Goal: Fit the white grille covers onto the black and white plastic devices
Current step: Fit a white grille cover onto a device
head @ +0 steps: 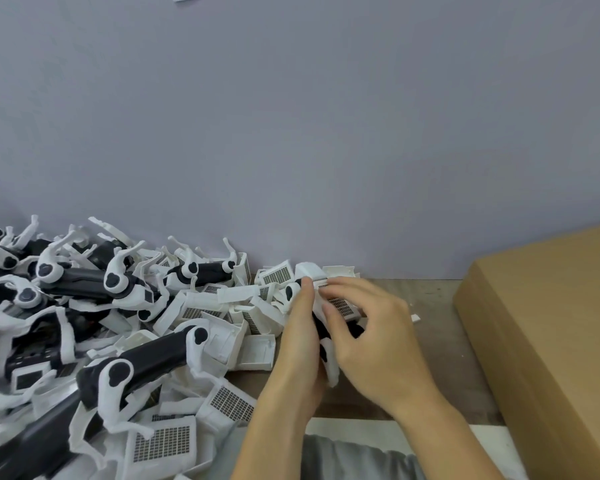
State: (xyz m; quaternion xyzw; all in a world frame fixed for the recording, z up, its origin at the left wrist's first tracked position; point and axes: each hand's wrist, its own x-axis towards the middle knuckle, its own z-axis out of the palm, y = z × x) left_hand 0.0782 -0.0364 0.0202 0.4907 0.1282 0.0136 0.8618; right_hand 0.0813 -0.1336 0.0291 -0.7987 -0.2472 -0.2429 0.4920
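Observation:
My left hand (300, 344) grips a black and white plastic device (326, 355) from the left, fingers curled round its body. A white grille cover (340, 303) sits at the device's far end, and my right hand (368, 334) pinches it with fingertips on its meshed face. Both hands hover just above the wooden table (430, 341), near the wall. Most of the held device is hidden behind my palms.
A big heap of black and white devices (84, 306) fills the left side. Loose white grille covers (163, 441) lie along the front and by the wall (278, 275). A large cardboard box (551, 323) stands at the right.

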